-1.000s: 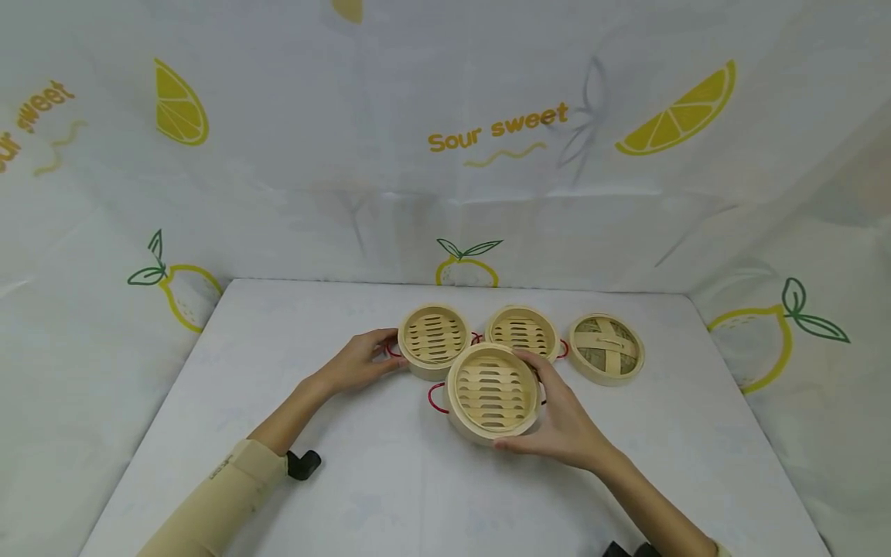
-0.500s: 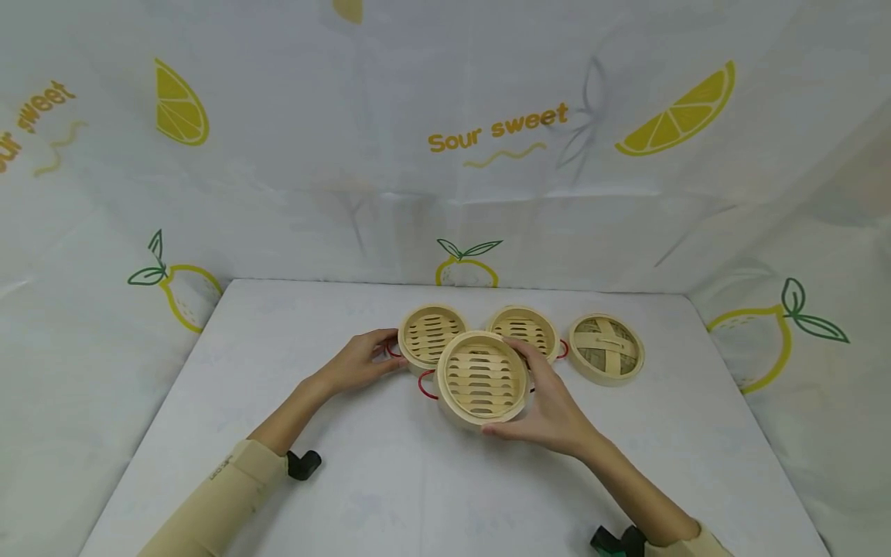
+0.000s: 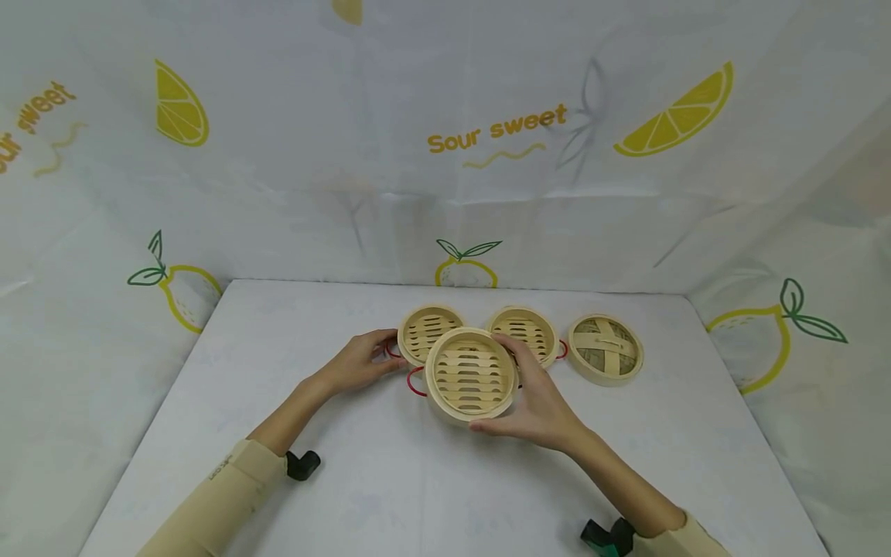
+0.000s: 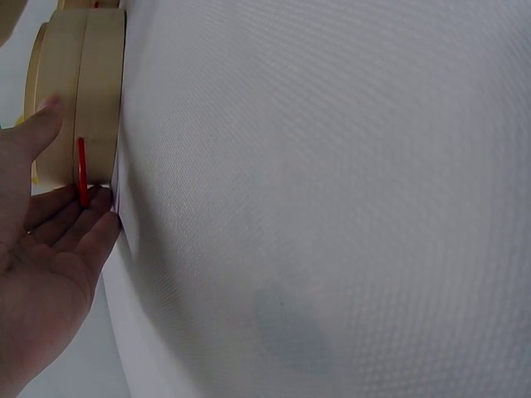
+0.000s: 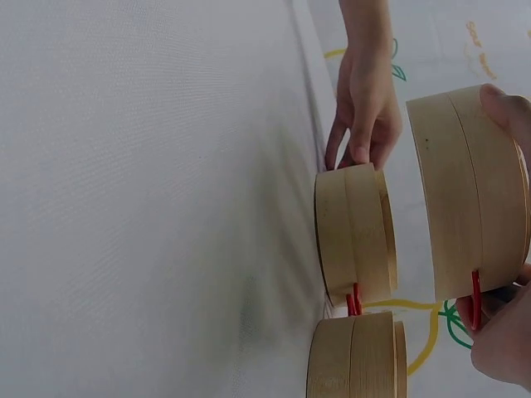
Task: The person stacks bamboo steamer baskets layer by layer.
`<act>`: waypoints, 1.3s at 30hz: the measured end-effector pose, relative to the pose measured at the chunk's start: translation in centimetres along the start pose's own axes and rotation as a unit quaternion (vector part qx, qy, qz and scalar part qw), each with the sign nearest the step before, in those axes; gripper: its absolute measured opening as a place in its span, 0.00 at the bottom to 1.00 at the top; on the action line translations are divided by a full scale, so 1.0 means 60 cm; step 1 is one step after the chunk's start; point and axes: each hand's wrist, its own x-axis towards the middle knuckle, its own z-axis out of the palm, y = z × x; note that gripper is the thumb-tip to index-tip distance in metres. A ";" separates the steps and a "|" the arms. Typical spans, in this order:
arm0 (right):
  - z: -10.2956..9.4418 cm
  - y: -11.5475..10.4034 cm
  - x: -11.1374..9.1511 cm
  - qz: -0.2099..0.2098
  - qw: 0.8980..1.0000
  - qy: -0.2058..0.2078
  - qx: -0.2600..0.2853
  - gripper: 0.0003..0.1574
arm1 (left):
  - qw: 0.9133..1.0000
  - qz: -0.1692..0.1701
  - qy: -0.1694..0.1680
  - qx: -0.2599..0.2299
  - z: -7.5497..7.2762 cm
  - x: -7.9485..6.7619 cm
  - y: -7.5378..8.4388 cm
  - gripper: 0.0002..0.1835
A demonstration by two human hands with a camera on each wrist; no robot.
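My right hand [image 3: 539, 406] grips a round bamboo steamer basket [image 3: 472, 375] by its right side, thumb at the near edge. The right wrist view shows this basket [image 5: 456, 182] raised off the table, with a red handle [image 5: 476, 298] beside the fingers. It overlaps a second steamer basket [image 3: 426, 329] in the head view. That one stands on the table, and my left hand [image 3: 358, 362] holds its left side. In the left wrist view the thumb lies on its wall [image 4: 91, 99], with the fingers around the red handle [image 4: 82, 170].
A third steamer basket [image 3: 524, 325] stands right of the second, their red handles meeting in the right wrist view. Farther right lies a woven bamboo lid [image 3: 605, 352]. All rest on a white-covered table [image 3: 376, 487], with a lemon-print sheet [image 3: 313, 193] hanging behind.
My right hand has carried its steamer basket leftward and slightly away from me, so it covers more of the left basket's near edge. The left hand has stayed in place.
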 end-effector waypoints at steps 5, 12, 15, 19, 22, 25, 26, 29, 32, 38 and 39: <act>0.001 -0.002 0.005 0.001 1.000 0.001 0.000 0.83 | 1.000 0.008 0.003 -0.006 0.000 0.000 -0.001 0.35; 0.004 0.001 0.011 0.000 1.000 0.005 -0.001 0.82 | 1.000 0.010 0.005 -0.009 0.002 0.000 -0.005 0.35; 0.006 0.003 0.015 -0.004 1.000 0.007 -0.003 0.82 | 1.000 0.010 0.003 -0.005 0.001 -0.001 -0.004 0.35; 0.010 0.004 0.021 -0.004 1.000 0.006 0.003 0.82 | 1.000 0.007 0.002 -0.001 0.000 -0.002 -0.001 0.34; 0.012 0.006 0.024 -0.001 1.000 0.005 0.006 0.82 | 1.000 0.004 0.001 0.003 0.001 -0.002 -0.001 0.34; 0.013 0.007 0.027 0.006 1.000 0.002 0.010 0.82 | 1.000 0.003 0.003 0.005 0.001 -0.001 -0.001 0.34; 0.013 0.006 0.028 0.007 1.000 0.003 0.011 0.82 | 1.000 0.003 0.003 0.007 0.001 -0.001 -0.001 0.33; 0.015 0.006 0.031 0.012 1.000 0.002 0.016 0.82 | 1.000 0.006 0.006 0.009 0.001 0.000 -0.001 0.33; 0.018 0.006 0.033 0.017 1.000 0.002 0.020 0.81 | 1.000 0.008 0.005 0.010 0.000 0.000 0.001 0.32; 0.023 0.004 0.040 0.022 0.999 0.000 0.028 0.81 | 1.000 0.005 0.003 0.015 -0.001 0.001 0.002 0.33; 0.024 0.004 0.041 0.022 0.999 0.000 0.027 0.81 | 1.000 0.005 0.003 0.016 -0.001 0.001 0.002 0.33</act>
